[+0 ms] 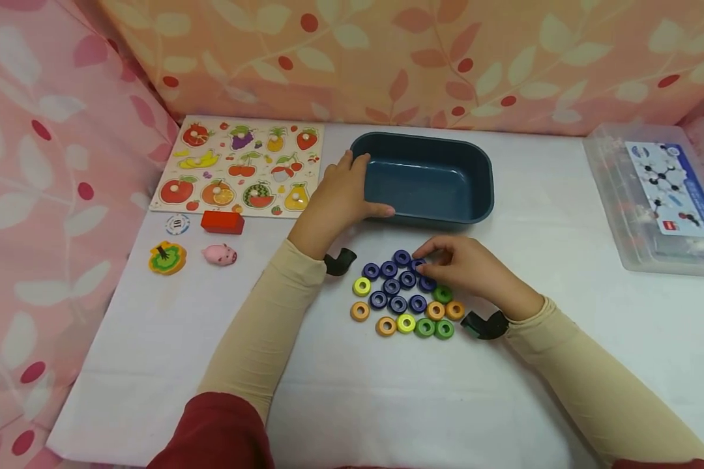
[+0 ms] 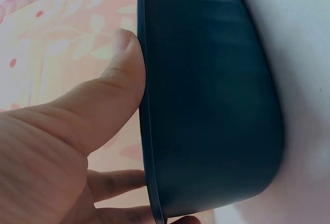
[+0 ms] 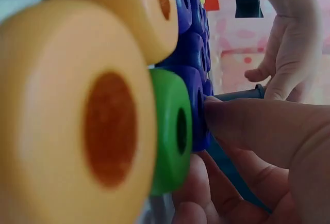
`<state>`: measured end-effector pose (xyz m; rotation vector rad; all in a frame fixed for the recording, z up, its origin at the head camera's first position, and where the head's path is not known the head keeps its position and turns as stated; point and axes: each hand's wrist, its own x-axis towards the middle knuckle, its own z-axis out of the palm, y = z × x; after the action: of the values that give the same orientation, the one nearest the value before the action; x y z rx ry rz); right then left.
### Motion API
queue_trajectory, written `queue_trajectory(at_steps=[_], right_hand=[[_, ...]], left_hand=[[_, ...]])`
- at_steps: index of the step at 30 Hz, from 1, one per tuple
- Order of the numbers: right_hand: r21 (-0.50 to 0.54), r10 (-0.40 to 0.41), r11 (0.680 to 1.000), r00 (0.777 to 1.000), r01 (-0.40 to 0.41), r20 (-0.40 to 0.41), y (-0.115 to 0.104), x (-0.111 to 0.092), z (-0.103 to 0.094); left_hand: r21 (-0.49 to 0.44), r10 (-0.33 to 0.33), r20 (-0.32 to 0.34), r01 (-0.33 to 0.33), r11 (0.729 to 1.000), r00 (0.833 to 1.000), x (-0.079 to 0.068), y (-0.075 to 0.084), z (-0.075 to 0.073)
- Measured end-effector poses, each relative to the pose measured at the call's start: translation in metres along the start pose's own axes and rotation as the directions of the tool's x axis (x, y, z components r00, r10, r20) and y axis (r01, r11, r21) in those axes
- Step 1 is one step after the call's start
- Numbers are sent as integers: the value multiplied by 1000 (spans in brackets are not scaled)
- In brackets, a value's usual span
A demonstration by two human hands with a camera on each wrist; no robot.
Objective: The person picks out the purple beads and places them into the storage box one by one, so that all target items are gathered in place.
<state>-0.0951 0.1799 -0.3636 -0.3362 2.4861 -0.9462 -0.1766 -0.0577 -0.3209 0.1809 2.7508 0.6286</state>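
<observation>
My left hand grips the left front corner of a dark blue plastic basin; its thumb lies along the rim in the left wrist view. My right hand has thumb and index finger at a purple ring on the far side of a cluster, pinching it. Several more purple rings lie close together on the white cloth. Around them are green rings, yellow rings and orange rings. In the right wrist view, a green ring sits beside the fingers.
A fruit puzzle board lies at the back left. In front of it are a red block, a pink toy pig, a tree-shaped piece and a round chip. A clear plastic case stands at the right.
</observation>
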Motion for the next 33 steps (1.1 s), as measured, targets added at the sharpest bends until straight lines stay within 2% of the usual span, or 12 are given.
queue_trajectory(at_steps=[11, 24, 33], right_hand=[[-15, -12, 1000, 999, 12, 34, 1, 1, -1], [-36, -29, 999, 999, 30, 25, -1, 2, -2], [-36, -16, 999, 1000, 17, 20, -14, -10, -15]], left_hand=[[42, -10, -5, 10, 999, 1000, 0, 6, 2], [14, -10, -16, 10, 1000, 1000, 2, 6, 3], [28, -4, -19, 5, 1000, 1000, 3, 5, 2]])
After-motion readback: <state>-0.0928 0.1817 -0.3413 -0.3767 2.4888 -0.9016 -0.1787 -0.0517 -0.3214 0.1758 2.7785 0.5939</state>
